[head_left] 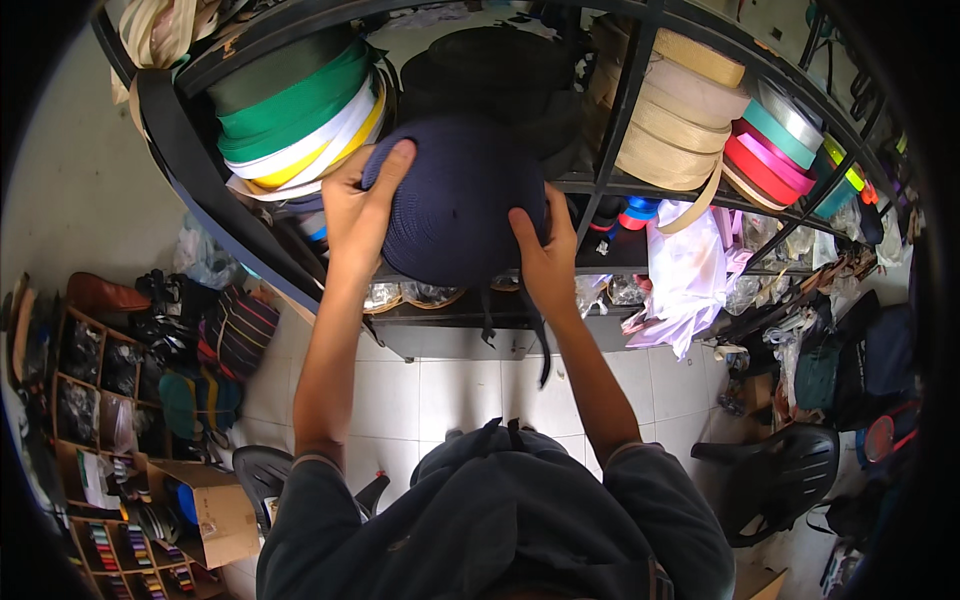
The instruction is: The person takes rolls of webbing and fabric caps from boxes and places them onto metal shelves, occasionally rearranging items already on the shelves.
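Observation:
Between my two hands is a large, thick roll of dark navy webbing (455, 205), its coiled edge turned toward me. My left hand (368, 195) grips its left side, thumb on the near face. On the right side my right hand (545, 235) holds it, thumb pressed to the edge and fingers behind. The roll is in front of a black shelf, against a stack of black rolls (490, 65). To its left are stacked green webbing rolls (295, 100), with white and yellow ones below. A dark strap end (543, 350) hangs under the roll.
Beige rolls (675, 120) fill the compartment to the right, with red and teal rolls (775, 155) beyond. A white plastic bag (690, 270) hangs below them. Black chairs (775, 480) stand on both sides behind me. At lower left are a cardboard box (215, 515) and a cubby rack (85, 440).

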A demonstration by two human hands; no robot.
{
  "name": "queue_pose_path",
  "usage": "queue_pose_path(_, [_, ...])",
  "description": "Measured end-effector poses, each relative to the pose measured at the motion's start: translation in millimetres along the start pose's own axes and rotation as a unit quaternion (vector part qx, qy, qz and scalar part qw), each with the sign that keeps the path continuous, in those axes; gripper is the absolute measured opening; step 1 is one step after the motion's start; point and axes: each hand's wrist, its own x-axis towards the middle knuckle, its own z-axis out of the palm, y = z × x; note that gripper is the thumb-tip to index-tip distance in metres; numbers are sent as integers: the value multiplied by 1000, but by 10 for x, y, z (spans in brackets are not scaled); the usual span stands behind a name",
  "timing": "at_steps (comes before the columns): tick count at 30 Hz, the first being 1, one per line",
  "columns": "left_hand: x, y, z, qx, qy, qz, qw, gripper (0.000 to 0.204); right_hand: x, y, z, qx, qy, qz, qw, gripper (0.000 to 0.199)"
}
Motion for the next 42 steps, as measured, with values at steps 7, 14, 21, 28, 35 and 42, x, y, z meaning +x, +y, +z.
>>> queue_pose_path(7, [-237, -105, 368, -212, 205, 7, 955, 31, -93, -66, 258, 33, 128, 35, 991, 36])
queue_pose_path(14, [-655, -381, 396, -241, 125, -38, 962, 52, 48, 51, 49, 30, 148, 18, 988, 33])
queue_pose_path(21, [54, 120, -28, 93, -305, 11, 948, 51, 273, -204, -230, -71, -136, -28, 988, 41])
queue_pose_path(28, [50, -74, 131, 110, -247, -94, 958, 22, 145, -36, -190, 25, -60, 70, 995, 41])
queue_pose_path(35, [-186, -264, 359, -188, 76, -115, 972, 33, -101, -53, 99, 35, 101, 46, 993, 53])
queue_pose_path(42, [-391, -131, 604, -287, 103, -84, 949, 47, 87, -126, 187, 54, 204, -8, 977, 50])
